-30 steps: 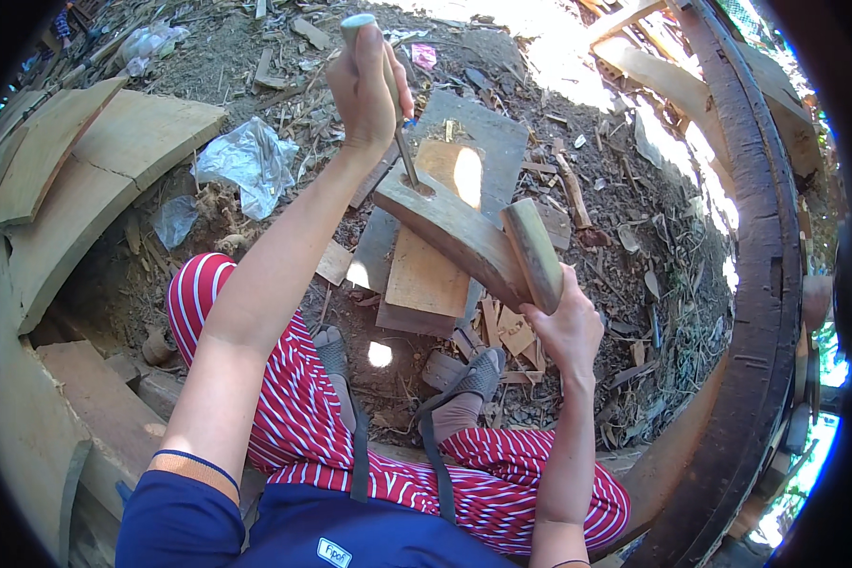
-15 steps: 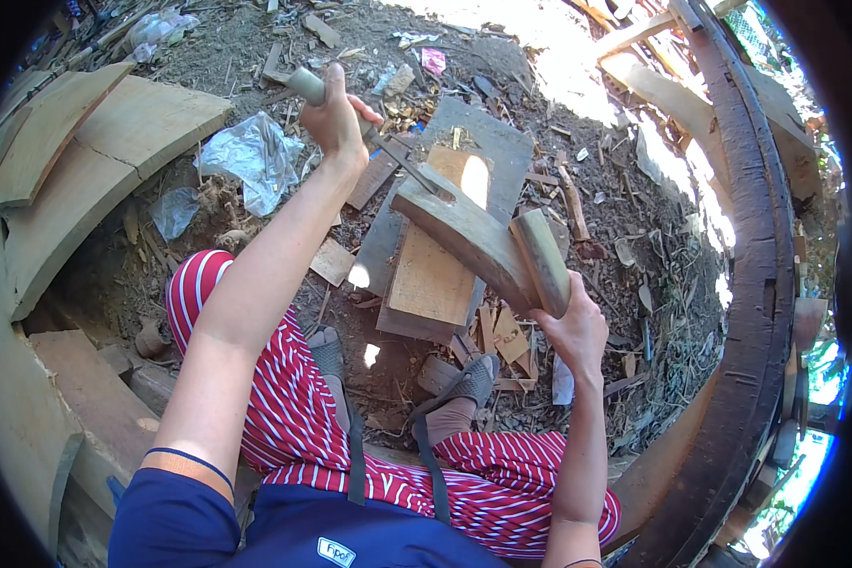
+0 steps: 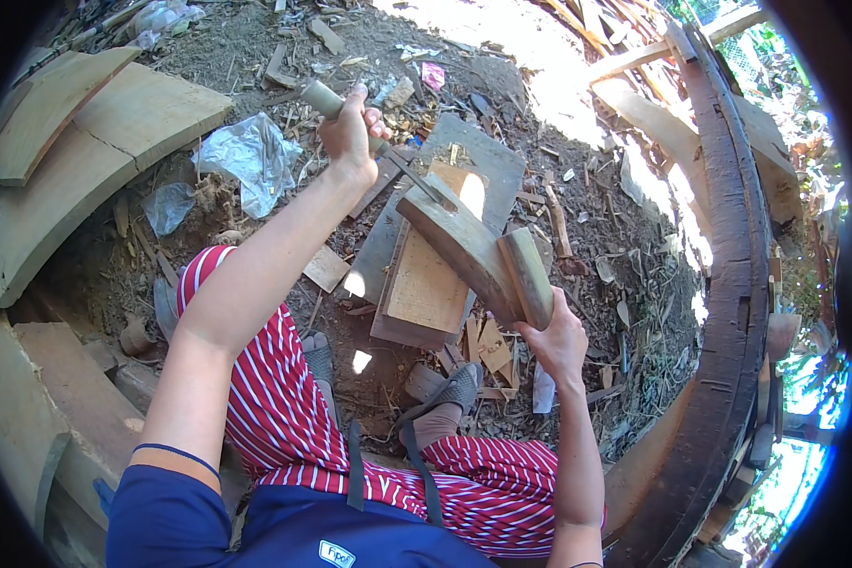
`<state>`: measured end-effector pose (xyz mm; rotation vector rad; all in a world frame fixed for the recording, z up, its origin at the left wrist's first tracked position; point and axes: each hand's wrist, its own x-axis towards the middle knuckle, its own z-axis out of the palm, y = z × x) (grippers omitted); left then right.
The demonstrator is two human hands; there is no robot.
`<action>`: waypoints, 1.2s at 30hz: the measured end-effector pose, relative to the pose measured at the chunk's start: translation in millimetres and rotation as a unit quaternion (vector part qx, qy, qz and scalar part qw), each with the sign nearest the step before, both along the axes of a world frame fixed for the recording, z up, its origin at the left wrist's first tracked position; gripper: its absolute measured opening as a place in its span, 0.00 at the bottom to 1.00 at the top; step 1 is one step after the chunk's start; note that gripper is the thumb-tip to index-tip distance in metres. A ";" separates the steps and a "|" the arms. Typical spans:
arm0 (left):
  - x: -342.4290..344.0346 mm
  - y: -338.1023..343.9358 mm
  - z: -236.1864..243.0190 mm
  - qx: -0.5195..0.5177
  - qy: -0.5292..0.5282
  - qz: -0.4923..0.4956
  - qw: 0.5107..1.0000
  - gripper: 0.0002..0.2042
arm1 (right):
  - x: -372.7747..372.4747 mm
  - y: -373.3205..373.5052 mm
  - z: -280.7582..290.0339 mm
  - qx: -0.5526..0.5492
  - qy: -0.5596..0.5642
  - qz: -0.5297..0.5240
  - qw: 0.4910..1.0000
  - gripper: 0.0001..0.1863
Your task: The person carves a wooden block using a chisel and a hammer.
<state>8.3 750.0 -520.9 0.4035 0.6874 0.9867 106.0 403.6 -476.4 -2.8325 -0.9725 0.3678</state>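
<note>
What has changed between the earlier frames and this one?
The left hand has tipped the chisel from steep to a lower slant, its handle swinging down toward the person's left. Nothing was let go. The chisel's tip stays at the hole in the wooden piece, whose end the right hand still holds.

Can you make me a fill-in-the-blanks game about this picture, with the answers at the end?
1. The person's ____ hand grips a chisel-like tool.
2. The curved block under the tool's tip is made of ____.
3. The trousers are red with ____ stripes.
4. The shirt is mostly dark ____.

Missing words: left; wood; white; blue.
</note>
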 end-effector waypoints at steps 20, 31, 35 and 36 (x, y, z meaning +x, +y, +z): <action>15.8 7.6 3.8 -0.044 0.019 0.027 0.998 0.14 | 5.0 209.2 125.8 0.273 0.030 0.239 0.931 0.41; 14.4 -11.0 18.9 0.044 0.006 0.009 0.999 0.10 | -41.5 336.9 171.8 0.004 -0.042 0.420 0.907 0.26; 13.4 -4.7 10.0 0.017 -0.025 -0.003 1.000 0.09 | -33.8 337.6 151.4 -0.176 -0.082 0.421 0.886 0.28; 10.7 -2.4 2.4 -0.007 -0.041 0.004 0.999 0.09 | -31.1 330.3 145.5 -0.177 -0.076 0.415 0.889 0.28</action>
